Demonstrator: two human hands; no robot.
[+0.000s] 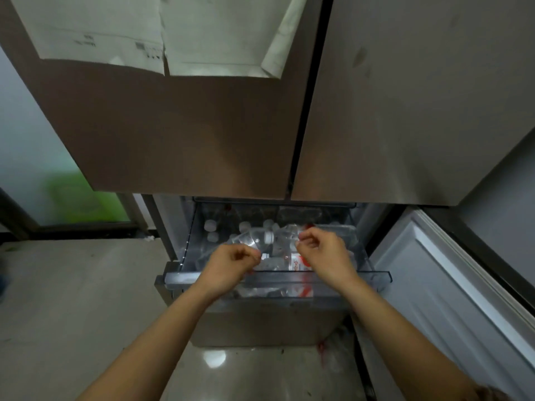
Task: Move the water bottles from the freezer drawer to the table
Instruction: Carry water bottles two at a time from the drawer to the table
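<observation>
The clear plastic freezer drawer (pixel 278 276) is pulled out below the fridge doors. It holds several clear water bottles, some standing with white caps at the back (pixel 209 226). One bottle (pixel 251 240) lies tilted on top of the pile, and another with a red label (pixel 301 263) lies near the front. My left hand (pixel 231 263) hovers over the drawer's left half, fingers curled, knuckles just below the tilted bottle. My right hand (pixel 321 250) hovers over the right half, fingers curled too. I see no bottle gripped in either hand.
The lower freezer door (pixel 451 287) stands open on the right. The closed upper fridge doors (pixel 202 125) hang directly over the drawer, with papers stuck on them. Tiled floor (pixel 72 299) lies to the left. Small bits of litter lie on the floor under the drawer.
</observation>
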